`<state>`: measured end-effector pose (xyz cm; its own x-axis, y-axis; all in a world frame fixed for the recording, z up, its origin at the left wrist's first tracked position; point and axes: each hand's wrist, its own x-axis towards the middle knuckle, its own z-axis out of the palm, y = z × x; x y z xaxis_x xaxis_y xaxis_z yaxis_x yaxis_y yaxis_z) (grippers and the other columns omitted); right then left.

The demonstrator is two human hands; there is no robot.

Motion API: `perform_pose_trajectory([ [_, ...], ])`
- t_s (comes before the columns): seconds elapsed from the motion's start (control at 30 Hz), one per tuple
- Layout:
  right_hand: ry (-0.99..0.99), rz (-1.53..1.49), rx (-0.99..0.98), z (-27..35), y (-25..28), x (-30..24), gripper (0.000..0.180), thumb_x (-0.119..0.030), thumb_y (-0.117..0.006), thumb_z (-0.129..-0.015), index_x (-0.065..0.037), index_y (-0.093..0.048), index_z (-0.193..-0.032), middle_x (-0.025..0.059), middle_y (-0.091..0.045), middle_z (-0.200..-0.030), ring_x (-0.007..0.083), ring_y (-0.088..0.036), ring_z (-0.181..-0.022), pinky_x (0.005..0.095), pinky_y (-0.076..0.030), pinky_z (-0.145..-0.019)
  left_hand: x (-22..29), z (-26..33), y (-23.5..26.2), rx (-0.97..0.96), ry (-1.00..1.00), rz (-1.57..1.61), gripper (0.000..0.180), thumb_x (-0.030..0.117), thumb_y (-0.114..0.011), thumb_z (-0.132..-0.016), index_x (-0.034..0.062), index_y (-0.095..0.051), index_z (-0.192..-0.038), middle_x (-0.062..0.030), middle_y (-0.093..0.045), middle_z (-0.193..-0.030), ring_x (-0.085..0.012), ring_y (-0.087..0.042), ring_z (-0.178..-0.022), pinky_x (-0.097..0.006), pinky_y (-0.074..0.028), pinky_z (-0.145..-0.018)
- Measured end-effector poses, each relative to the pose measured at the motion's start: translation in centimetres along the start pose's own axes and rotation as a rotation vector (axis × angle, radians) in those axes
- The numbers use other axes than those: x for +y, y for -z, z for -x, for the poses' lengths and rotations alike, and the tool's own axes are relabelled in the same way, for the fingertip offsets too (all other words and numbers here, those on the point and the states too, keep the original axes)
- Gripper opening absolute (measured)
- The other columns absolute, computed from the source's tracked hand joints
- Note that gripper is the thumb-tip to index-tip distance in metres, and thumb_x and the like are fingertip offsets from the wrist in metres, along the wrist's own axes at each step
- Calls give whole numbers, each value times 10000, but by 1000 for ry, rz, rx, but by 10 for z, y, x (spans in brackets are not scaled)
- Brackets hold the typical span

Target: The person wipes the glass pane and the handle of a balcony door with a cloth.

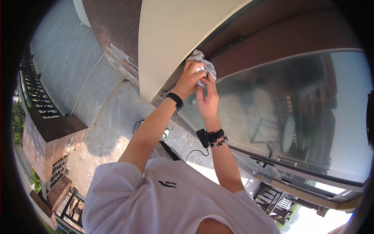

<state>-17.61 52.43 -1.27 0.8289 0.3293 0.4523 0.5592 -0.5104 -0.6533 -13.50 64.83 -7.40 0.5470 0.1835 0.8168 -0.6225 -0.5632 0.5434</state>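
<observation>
A crumpled grey-white cloth (210, 69) is bunched against the dark brown frame, at the corner where the frame meets the cream wall. My left hand (189, 79) closes over the cloth with bent fingers. Just right of it, my right hand (208, 97) pinches the cloth's lower part, its fingertips partly hidden in the folds. A large glass pane (249, 105) below and right of the hands carries reflections of outdoor furniture and a building. Black bands circle both wrists, and a small black device with a cable sits at the right one.
The cream wall (167, 39) rises just left of the cloth. A stone-clad pillar (54, 132) with dark railing (33, 85) stands at the far left. Grey paving (113, 105) lies underfoot. Dark outdoor chairs (272, 199) show at the lower right.
</observation>
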Motion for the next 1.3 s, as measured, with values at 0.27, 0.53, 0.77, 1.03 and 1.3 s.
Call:
perform_pose_trajectory([
  [0.27, -88, 104, 29, 30, -9, 7, 303, -53, -646, -957, 10, -631, -1252, 298, -520, -1526, 447, -532, -1398, 472, -453, -1136, 21, 25, 3, -59, 106, 64, 235, 8, -756, -715, 97, -672, -916, -67, -618, -1220, -340, -557, -1213, -470, -499, -995],
  [0.53, -38, 105, 89, 19, -24, 20, 314, -24, -644, -911, 7, -640, -1223, 262, -617, -1410, 437, -575, -1337, 485, -489, -1098, -6, 32, -13, -73, 159, -154, 243, 74, -776, -721, 160, -713, -939, -10, -619, -1217, -307, -543, -1221, -446, -477, -978],
  [0.77, -162, 90, 67, 62, -42, 31, 338, -31, -649, -906, 7, -627, -1242, 268, -541, -1511, 443, -508, -1411, 484, -442, -1153, -5, 74, 2, -296, 186, -77, 257, 81, -760, -726, 151, -740, -973, -17, -625, -1220, -313, -546, -1187, -472, -452, -997],
  [1.03, -22, 133, 246, 33, -36, 20, 325, -3, -624, -884, 15, -616, -1208, 226, -618, -1391, 428, -576, -1309, 471, -509, -1069, -5, 34, -9, -240, 42, -170, 203, 115, -732, -786, 156, -726, -985, -30, -618, -1247, -313, -527, -1217, -449, -425, -1012],
  [1.3, -185, 86, 114, 58, -35, 61, 298, -65, -627, -915, -23, -629, -1211, 209, -613, -1409, 395, -581, -1317, 451, -512, -1081, -6, 74, -14, -365, 187, -169, 245, 77, -732, -848, 92, -721, -1092, -87, -586, -1301, -363, -478, -1261, -446, -442, -1059],
])
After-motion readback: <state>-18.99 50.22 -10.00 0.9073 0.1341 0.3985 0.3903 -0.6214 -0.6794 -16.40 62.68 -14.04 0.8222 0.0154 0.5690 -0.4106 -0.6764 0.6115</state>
